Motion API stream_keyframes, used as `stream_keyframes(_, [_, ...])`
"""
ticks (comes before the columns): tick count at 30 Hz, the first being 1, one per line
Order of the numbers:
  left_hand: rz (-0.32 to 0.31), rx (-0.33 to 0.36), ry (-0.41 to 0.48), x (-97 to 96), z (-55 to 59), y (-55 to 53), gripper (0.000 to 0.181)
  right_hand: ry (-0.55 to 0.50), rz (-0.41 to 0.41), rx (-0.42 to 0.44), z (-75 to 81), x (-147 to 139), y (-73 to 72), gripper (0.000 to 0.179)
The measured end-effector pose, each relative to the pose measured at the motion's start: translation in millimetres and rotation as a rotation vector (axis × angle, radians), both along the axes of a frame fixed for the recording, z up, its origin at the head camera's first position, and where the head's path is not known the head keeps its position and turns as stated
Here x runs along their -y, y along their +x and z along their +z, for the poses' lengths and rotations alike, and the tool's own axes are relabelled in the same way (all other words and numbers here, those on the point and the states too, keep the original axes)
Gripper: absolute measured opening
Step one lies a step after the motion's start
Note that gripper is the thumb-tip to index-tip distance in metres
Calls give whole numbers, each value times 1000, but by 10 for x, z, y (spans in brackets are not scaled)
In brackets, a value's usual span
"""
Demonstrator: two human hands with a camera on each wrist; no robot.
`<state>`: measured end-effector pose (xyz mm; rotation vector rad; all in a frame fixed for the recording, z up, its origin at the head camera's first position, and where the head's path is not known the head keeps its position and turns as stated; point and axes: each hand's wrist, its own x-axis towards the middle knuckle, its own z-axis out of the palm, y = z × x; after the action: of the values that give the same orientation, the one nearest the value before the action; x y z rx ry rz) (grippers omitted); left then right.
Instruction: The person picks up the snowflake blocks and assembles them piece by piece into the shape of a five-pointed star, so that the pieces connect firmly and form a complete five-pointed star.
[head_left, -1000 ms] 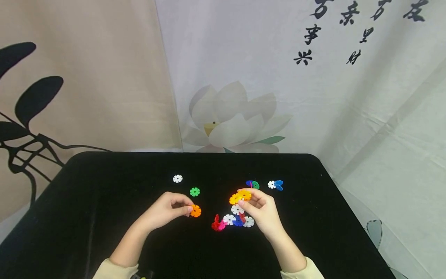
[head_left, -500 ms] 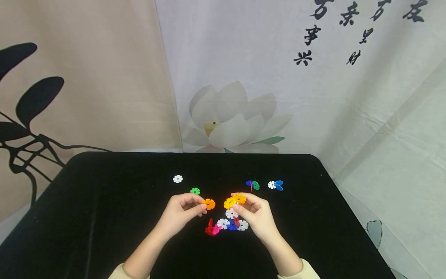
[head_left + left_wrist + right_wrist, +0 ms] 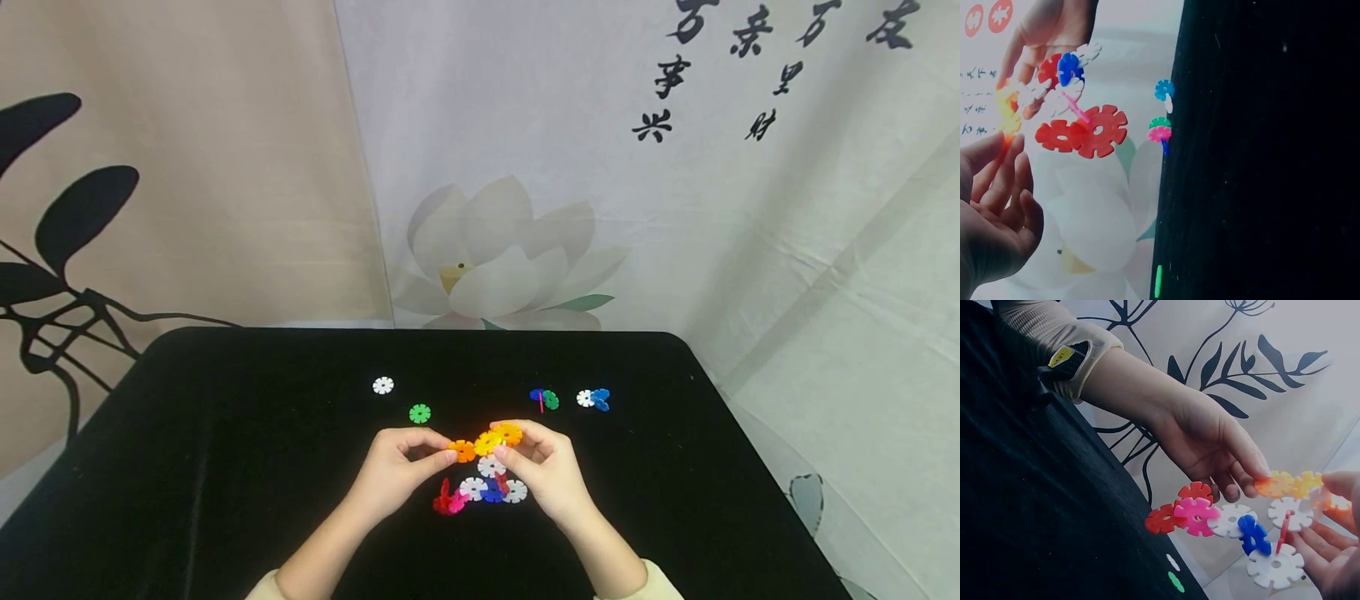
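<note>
My left hand [image 3: 405, 467] pinches a notched orange plastic disc [image 3: 462, 451] between thumb and fingertips. Its edge meets a yellow disc [image 3: 487, 443] on the piece that my right hand [image 3: 546, 471] grips. That piece is a chain of interlocked snowflake discs: another orange disc [image 3: 509, 434] sits at its top, white discs [image 3: 1275, 565] and a blue disc [image 3: 1254, 535] hang below, and a pink disc [image 3: 1197, 517] leads to red discs [image 3: 1100, 130] at the far end. In the right wrist view the chain hangs clear of the table, between both hands.
On the black table [image 3: 225, 467] a loose white disc [image 3: 383, 385] and a green disc [image 3: 420, 413] lie beyond my left hand. Farther right are a joined blue, pink and green cluster [image 3: 551, 400] and a white and blue cluster [image 3: 600, 399]. A printed curtain [image 3: 525, 125] hangs behind.
My left hand has carried its orange disc rightward until it meets the yellow disc. My right hand has shifted slightly left and nearer, with the chain moving along.
</note>
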<state>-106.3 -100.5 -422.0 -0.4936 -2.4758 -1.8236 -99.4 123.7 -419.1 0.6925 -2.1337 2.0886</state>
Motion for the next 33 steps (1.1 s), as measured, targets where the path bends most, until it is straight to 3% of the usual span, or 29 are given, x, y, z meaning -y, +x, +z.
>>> stream_keyframes(10, [12,-51,-6,-32,5,32,8,-1,21,18,-7,32,18,23])
stream_keyframes(16, [45,-124,-13,-53,2,39,8,0,9,20,-14,57,33,20])
stream_keyframes(24, [41,-187,12,-60,-7,53,11,9,11,-2,-25,84,48,19])
stream_keyframes(29, [55,-186,3,-57,18,55,11,19,2,-2,-39,100,41,18])
stream_keyframes(33, [36,-137,33,-51,33,60,8,32,-16,-1,-33,112,46,18])
